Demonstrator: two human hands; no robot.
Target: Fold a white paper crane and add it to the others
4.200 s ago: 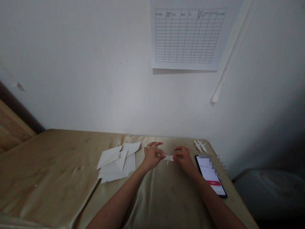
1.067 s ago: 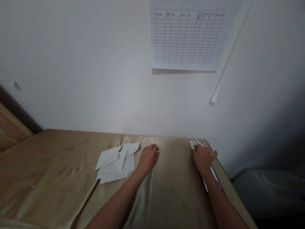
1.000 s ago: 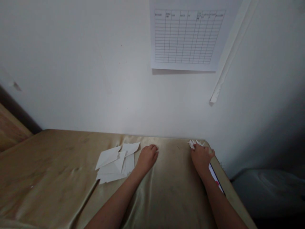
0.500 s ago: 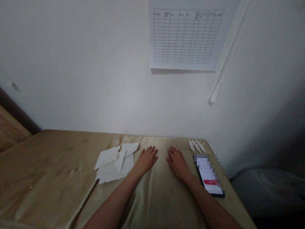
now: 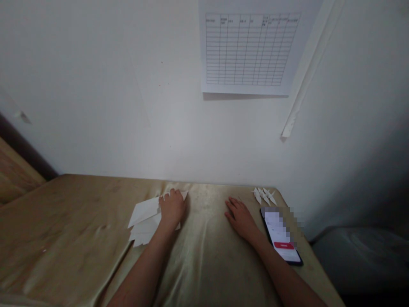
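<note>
My left hand [image 5: 172, 209] lies over a loose pile of white paper sheets [image 5: 145, 211], touching the upper right part of it. Its fingers are bent and a little apart, and the thumb is hidden; no sheet is lifted. One paper corner shows just past the knuckles. My right hand [image 5: 239, 215] rests flat on the gold cloth, palm down, fingers stretched out and holding nothing. Beyond it to the right sit three small folded white paper cranes [image 5: 264, 196] in a tight row.
A phone [image 5: 277, 234] with a lit, partly blurred screen lies right of my right forearm. Shiny gold cloth [image 5: 204, 256] with creases covers the table, which meets a white wall. A printed table sheet [image 5: 246, 51] hangs there. Something dark grey [image 5: 358, 256] stands beyond the right edge.
My left hand has moved left from the bare cloth onto the paper pile, its fingers now bent. My right hand, the cranes and the phone have stayed put.
</note>
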